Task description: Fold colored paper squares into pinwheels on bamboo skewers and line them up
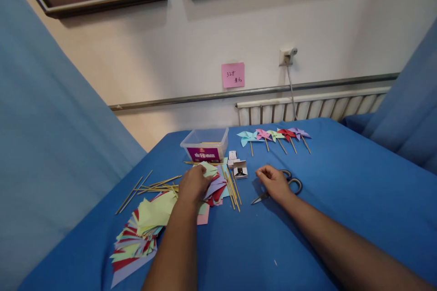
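We are picking paper for another pinwheel: our left hand (193, 185) pinches a light green sheet (209, 169) on the small paper pile (215, 188) near the table's middle, while our right hand (274, 183), fingers curled together, rests on the scissors (290, 184). Next, lift one sheet cleanly.

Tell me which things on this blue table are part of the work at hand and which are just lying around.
In use: left hand on the light green paper; right hand beside the scissors; wooden sticks; cut paper pile.
Lying about: finished pinwheels, plastic box, pink note.
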The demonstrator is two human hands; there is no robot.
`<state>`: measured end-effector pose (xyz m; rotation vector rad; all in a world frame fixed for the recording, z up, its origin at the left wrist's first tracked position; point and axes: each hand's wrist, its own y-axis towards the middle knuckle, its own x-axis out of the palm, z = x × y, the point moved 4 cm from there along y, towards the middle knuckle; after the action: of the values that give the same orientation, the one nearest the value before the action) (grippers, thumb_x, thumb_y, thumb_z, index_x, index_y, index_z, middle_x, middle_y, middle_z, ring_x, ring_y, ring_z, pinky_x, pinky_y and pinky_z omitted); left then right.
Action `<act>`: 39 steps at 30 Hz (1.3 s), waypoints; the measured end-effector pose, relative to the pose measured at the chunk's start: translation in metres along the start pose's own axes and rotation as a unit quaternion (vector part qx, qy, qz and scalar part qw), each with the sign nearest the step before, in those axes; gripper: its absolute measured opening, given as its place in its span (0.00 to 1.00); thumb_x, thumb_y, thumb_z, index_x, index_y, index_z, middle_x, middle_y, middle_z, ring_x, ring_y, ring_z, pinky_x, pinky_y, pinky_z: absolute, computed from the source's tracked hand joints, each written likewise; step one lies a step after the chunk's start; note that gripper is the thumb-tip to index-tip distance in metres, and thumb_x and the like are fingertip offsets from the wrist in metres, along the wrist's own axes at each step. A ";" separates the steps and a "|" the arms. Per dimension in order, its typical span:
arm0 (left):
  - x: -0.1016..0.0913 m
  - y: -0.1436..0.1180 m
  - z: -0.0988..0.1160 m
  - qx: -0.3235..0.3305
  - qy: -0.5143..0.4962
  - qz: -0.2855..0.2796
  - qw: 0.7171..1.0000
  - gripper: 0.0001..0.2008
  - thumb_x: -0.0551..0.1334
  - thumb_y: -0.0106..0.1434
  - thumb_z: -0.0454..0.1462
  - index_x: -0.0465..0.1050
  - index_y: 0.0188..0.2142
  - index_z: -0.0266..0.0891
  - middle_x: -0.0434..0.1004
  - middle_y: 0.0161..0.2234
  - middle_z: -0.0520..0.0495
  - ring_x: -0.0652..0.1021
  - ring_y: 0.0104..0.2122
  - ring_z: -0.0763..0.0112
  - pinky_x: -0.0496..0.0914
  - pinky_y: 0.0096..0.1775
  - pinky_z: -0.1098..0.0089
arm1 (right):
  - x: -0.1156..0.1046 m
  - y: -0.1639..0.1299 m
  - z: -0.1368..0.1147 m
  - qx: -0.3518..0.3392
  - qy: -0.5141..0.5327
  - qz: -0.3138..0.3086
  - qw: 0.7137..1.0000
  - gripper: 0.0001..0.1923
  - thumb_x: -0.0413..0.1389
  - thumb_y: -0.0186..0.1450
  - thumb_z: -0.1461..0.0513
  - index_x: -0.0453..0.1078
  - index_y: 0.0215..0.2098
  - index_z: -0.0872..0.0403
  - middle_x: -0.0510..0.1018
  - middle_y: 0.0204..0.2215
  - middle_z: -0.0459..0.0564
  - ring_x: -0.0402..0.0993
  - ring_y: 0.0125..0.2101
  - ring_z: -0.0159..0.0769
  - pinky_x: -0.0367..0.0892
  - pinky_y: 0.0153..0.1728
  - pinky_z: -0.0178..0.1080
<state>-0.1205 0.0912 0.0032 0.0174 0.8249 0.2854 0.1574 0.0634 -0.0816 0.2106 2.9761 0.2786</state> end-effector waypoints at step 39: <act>0.022 -0.016 0.028 0.035 -0.425 0.127 0.896 0.14 0.69 0.47 0.41 0.76 0.33 0.36 0.76 0.27 0.52 0.73 0.25 0.75 0.70 0.31 0.71 | -0.039 -0.022 -0.045 0.051 -0.472 -0.299 0.828 0.10 0.58 0.58 0.55 0.75 0.35 0.50 0.81 0.32 0.47 0.73 0.29 0.36 0.54 0.25 0.35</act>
<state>-0.0816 0.0838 0.0042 0.3012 -0.0474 0.4489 0.1855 0.0283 -0.0366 -0.4506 1.9193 -0.0673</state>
